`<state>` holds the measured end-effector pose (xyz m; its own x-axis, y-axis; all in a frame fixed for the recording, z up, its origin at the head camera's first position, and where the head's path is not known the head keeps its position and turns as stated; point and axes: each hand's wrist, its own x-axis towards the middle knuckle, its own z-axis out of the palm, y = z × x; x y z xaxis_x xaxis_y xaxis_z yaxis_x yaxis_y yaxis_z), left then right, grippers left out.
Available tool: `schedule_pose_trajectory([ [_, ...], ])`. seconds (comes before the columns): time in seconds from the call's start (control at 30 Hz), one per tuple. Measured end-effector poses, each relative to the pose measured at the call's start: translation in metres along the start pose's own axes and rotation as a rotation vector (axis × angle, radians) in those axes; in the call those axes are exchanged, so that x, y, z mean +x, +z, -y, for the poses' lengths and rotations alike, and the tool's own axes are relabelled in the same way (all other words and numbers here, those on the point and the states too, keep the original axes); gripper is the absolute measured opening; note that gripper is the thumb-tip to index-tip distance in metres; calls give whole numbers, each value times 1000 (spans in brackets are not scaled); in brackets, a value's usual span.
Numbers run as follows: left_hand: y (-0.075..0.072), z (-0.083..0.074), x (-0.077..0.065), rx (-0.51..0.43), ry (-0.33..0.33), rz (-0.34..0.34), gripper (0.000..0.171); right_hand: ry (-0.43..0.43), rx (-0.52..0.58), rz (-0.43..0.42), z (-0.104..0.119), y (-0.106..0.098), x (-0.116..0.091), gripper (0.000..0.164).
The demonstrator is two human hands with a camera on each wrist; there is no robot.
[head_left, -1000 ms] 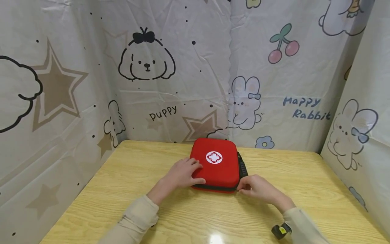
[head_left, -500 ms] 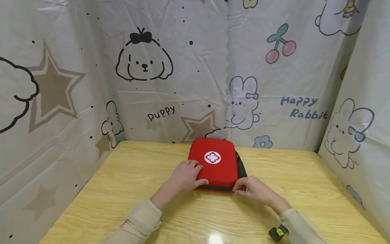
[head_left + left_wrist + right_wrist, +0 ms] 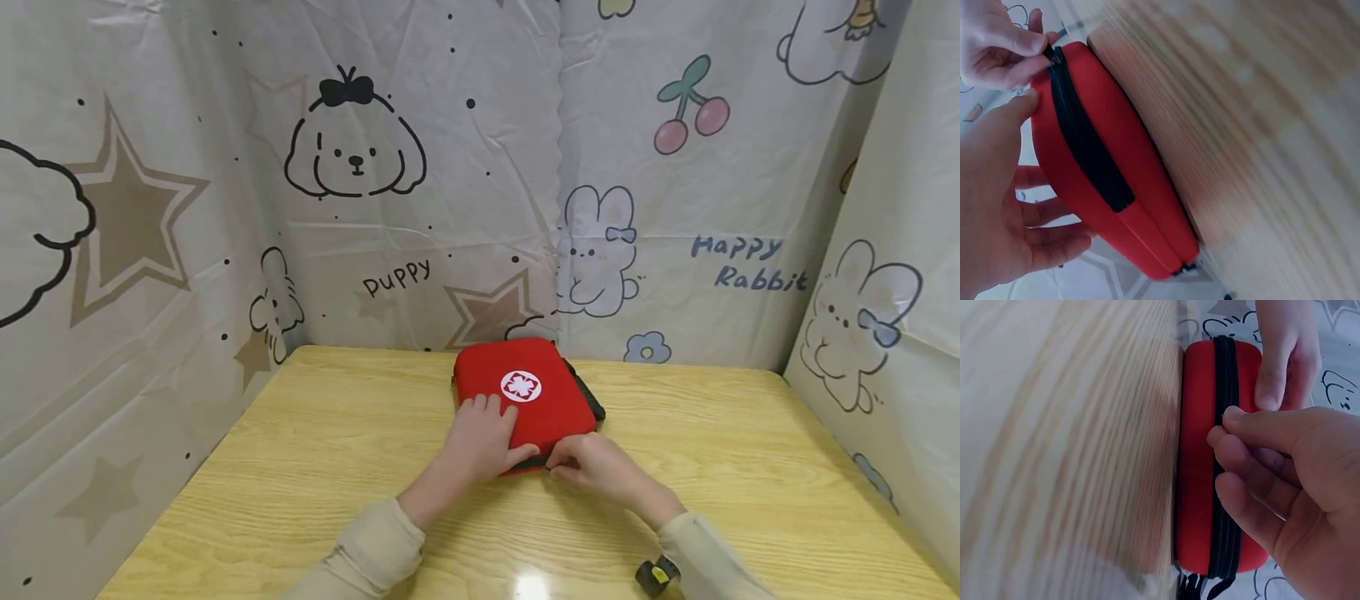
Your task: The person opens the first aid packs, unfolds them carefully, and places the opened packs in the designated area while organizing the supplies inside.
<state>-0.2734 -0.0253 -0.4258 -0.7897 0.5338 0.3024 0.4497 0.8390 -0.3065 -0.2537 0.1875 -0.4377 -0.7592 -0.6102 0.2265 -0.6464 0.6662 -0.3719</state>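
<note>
A red zip-up first-aid case point(image 3: 547, 408) with a white cross emblem lies on the wooden table, turned at an angle. My left hand point(image 3: 480, 442) rests on its lid, fingers spread on top and thumb at the front edge. At the case's front, my right hand point(image 3: 596, 467) pinches the small zipper pull point(image 3: 1054, 56) between thumb and forefinger. The black zipper point(image 3: 1225, 381) runs along the side wall, and its teeth appear closed in the right wrist view. A black carry strap point(image 3: 588, 392) sticks out on the case's right side.
The wooden table point(image 3: 337, 417) ends at a cartoon-printed cloth backdrop point(image 3: 420, 225), close behind the case. More of that cloth hangs at the left and right. A black device point(image 3: 656, 575) is strapped at the right wrist.
My right hand has moved left along the case's front edge with the zipper pull. The case has turned counter-clockwise, and my left hand has shifted slightly right with it.
</note>
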Motion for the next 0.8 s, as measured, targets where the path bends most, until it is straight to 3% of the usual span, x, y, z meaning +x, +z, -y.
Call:
schedule_pose_trajectory([
  [0.1, 0, -3, 1, -16, -15, 12, 69, 1, 7, -2, 2, 1, 1, 6],
  [0.2, 0, 5, -1, -76, -5, 29, 70, 8, 1, -10, 2, 2, 0, 6],
  [0.5, 9, 64, 1, -431, 211, 102, 39, 56, -16, -5, -10, -2, -3, 6],
  [0.6, 7, 80, 4, -507, 230, 149, 35, 52, -10, 6, -17, -6, -2, 7],
  [0.7, 9, 83, 8, -572, 239, 170, 37, 60, -2, 16, -25, -11, -4, 8],
  [0.8, 14, 77, 12, -625, 237, 176, 41, 72, 7, 13, -32, -14, -9, 10],
])
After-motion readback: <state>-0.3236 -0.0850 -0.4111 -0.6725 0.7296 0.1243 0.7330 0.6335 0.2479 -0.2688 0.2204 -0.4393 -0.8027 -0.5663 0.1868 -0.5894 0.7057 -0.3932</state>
